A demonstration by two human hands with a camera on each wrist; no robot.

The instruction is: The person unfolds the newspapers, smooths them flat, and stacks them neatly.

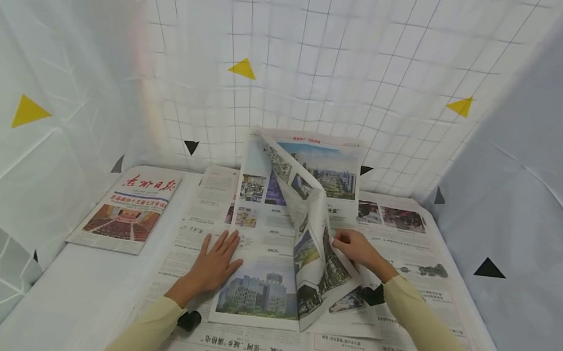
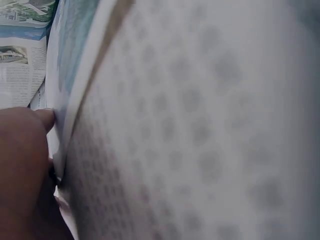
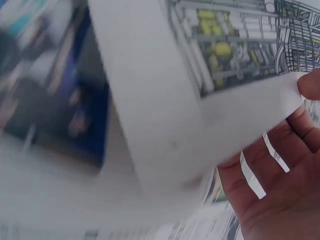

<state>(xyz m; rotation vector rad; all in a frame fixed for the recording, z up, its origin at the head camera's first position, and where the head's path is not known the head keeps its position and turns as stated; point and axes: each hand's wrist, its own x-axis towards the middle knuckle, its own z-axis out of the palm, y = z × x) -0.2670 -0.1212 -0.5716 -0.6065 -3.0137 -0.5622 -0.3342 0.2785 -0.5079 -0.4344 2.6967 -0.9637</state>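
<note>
A lifted page (image 1: 312,246) covers another

Under the lifted page, part of the picture sheet (image 1: 256,297) is hidden. Right of it, the small print on the spread newspaper (image 1: 432,249) is too fine to read. Nearer me than it, my sleeves (image 1: 429,334) run off the head view's bottom edge. Print filling my left wrist view is blurred; the right wrist view cuts my right hand (image 3: 285,185) short.
</note>
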